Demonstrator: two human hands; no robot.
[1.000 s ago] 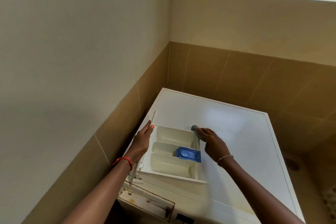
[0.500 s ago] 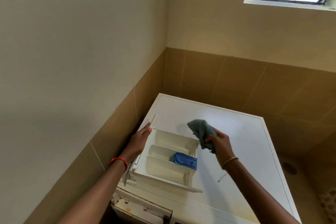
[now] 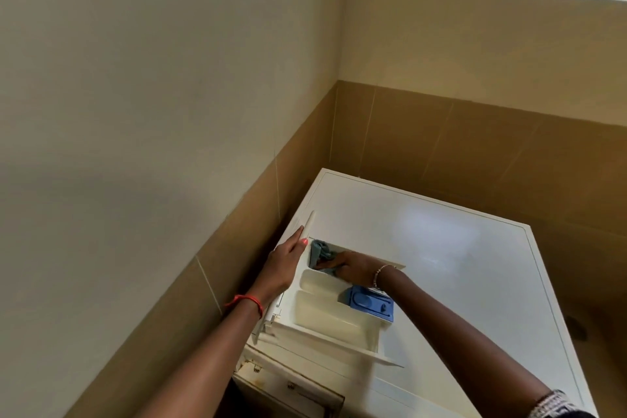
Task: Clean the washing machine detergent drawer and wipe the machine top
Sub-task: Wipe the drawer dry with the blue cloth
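- left hand [image 3: 288,260]: fingers straight, flat against the left wall of the detergent drawer [image 3: 325,319], steadying it. Same spot as before.
- cloth [image 3: 319,252]: in the air over the top half a second ago, now pushed into the drawer's 12 o'clock compartment.
- right hand [image 3: 354,269]: fingers curled round the cloth, down inside that compartment.
- blue insert [image 3: 370,307]: at 5 o'clock of the right hand, untouched.
- machine top [image 3: 458,248]: drawer lies at its 8 o'clock corner. Drawer wipe looks just started, top wipe probably still to do.

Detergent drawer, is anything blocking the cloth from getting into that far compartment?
Nothing visible. The right hand presses the cloth into the far compartment of the drawer; the blue insert sits in a nearer compartment, clear of the cloth.
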